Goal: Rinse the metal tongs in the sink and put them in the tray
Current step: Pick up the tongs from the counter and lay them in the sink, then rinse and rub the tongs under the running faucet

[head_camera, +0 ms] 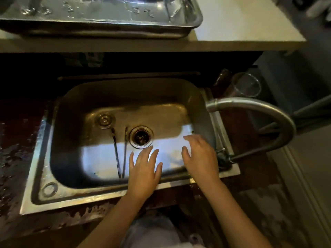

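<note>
Thin metal tongs (120, 152) lie flat on the floor of the steel sink (125, 90), joined end toward me, tips pointing away beside the drain (141, 137). My left hand (144, 169) hovers just right of the tongs' near end, fingers spread, holding nothing. My right hand (198, 158) is over the sink's right side, fingers apart and empty, below the curved faucet (250, 108). No water runs from the spout. The wet steel tray (100, 31) sits on the pale shelf above the sink.
A round drain stopper (104, 120) lies in the sink left of the tongs' tips. A clear glass (246, 85) stands at the back right by the faucet. The dark countertop (14, 149) around the sink is wet.
</note>
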A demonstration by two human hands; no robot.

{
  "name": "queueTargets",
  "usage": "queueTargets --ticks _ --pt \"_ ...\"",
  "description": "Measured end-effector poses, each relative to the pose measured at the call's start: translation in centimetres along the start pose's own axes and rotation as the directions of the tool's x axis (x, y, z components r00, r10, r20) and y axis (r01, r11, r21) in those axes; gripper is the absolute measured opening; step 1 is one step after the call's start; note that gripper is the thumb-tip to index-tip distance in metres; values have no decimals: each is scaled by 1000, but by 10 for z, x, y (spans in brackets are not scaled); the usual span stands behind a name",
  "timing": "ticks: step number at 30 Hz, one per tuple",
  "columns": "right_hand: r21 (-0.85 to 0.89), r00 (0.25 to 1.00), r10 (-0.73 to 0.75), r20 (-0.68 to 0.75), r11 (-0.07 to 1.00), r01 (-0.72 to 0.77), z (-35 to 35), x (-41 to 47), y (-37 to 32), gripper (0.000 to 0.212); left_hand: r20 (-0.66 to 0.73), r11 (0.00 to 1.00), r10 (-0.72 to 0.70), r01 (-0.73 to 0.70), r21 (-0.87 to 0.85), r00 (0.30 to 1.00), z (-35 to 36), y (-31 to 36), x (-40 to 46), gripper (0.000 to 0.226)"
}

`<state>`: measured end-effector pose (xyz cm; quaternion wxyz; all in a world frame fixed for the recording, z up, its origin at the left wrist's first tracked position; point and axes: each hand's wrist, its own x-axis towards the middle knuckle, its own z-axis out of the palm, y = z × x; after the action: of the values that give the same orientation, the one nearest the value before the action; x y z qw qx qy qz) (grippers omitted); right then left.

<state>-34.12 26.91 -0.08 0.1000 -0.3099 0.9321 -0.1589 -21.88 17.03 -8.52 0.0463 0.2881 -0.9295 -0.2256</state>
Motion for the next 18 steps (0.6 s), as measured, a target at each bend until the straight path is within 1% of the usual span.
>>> queueTargets --ticks 2,4,5,8,9,13,18 --pt "-145 994 10 -111 989 -26 -4 -7 11 45 40 997 40 -43 70 998 9 2 -3 44" --pt "-222 985 27 -171 973 -65 -4 -15 21 53 51 993 49 -54 106 998 11 1 -2 47" --pt "-241 987 45 -157 967 -83 -3 -18 26 57 52 992 46 -52 115 998 11 1 -1 49" --pt "-271 994 100 -52 956 -110 8 -23 38 67 52 988 41 -48 144 998 10 1 0 52" --pt "-273 994 101 -45 956 -109 12 -23 40 69 50 988 38 -45 148 998 10 1 0 53" --pt "-262 993 92 -77 959 -109 15 -20 40 73 34 992 13 -17 128 999 9 0 -2 55" --pt "-245 991 109 -79 961 -126 16 -12 43 76 25 994 14 -16 112 1000 8 0 -4 55"
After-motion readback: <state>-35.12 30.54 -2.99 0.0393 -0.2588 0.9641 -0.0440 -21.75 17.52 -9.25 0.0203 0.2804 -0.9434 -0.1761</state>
